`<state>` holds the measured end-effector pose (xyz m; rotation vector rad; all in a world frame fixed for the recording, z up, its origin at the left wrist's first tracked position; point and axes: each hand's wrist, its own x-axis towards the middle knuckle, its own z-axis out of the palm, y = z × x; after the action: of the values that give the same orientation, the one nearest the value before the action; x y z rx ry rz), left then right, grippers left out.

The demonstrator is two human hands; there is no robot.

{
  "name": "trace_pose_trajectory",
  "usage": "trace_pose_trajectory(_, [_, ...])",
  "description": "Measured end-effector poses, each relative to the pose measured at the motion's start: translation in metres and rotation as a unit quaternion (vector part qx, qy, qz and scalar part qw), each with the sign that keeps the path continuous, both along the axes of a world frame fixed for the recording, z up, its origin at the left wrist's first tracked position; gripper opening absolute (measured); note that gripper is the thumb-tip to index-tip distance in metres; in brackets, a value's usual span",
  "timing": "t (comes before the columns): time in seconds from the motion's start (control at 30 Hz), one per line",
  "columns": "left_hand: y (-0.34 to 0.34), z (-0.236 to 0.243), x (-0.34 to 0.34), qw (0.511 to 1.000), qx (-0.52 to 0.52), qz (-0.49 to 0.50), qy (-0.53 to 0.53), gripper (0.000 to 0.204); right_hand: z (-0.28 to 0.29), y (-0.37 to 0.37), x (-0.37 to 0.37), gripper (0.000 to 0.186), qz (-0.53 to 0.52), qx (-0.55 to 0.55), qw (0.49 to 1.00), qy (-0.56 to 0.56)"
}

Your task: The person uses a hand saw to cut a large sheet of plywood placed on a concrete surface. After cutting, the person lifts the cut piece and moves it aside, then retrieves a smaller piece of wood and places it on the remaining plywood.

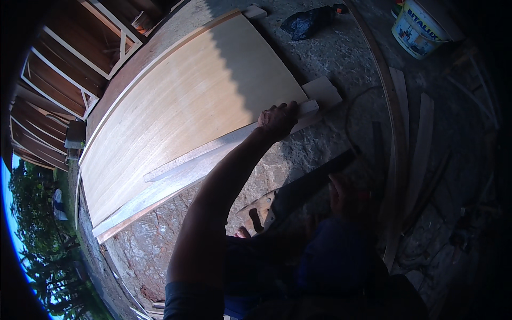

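Note:
A large pale plywood panel [181, 96] lies on the ground with light battens along its edges. My left hand [278, 120] reaches across to its near right corner, fingers closed around the end of a wooden strip [213, 143] that runs along the panel's near edge. In deep shadow to the right, my right hand [337, 193] is partly visible beside a dim red object [365, 195]; its grip is too dark to make out. Between my body and the panel rests a handsaw with a wooden handle [261, 212] and a dark blade [314, 178].
Offcut boards [324, 92] stick out under the panel's right corner. Long wooden strips [421, 144] lie at the right, below a white bucket [418, 29]. A black plastic bag [306, 24] sits beyond the panel. Wooden frames [80, 58] stand at the far left.

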<state>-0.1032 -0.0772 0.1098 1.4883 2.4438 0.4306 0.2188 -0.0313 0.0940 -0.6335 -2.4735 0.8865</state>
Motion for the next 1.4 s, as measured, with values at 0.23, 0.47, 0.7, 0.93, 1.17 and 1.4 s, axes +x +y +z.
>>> trace_pose_trajectory(0.23, [0.014, 0.005, 0.007, 1.000, 0.001, -0.005, -0.029, 0.034, -0.087, -0.140, -0.096, 0.051, 0.521, 0.123, 0.844, -0.018])
trace_pose_trajectory(0.47, [0.008, 0.000, 0.005, 1.000, 0.026, -0.015, -0.010, 0.036, -0.099, -0.146, -0.113, 0.050, 0.516, 0.131, 0.844, -0.064])
trace_pose_trajectory(0.7, [0.005, -0.003, -0.006, 0.999, 0.010, -0.031, -0.039, 0.039, 0.028, -0.095, -0.146, 0.035, 0.572, 0.107, 0.813, 0.029])
trace_pose_trajectory(0.93, [0.017, -0.002, -0.013, 0.998, 0.025, -0.049, -0.041, 0.041, 0.180, -0.004, -0.133, 0.035, 0.557, 0.044, 0.830, -0.009])
trace_pose_trajectory(1.17, [0.008, 0.003, -0.032, 0.998, -0.023, -0.002, -0.066, 0.039, 0.291, 0.101, -0.130, 0.030, 0.226, 0.069, 0.970, 0.052])
trace_pose_trajectory(1.4, [0.027, 0.016, -0.010, 0.994, -0.067, 0.000, -0.085, 0.039, 0.335, 0.122, -0.058, 0.046, -0.039, -0.349, 0.925, 0.143])
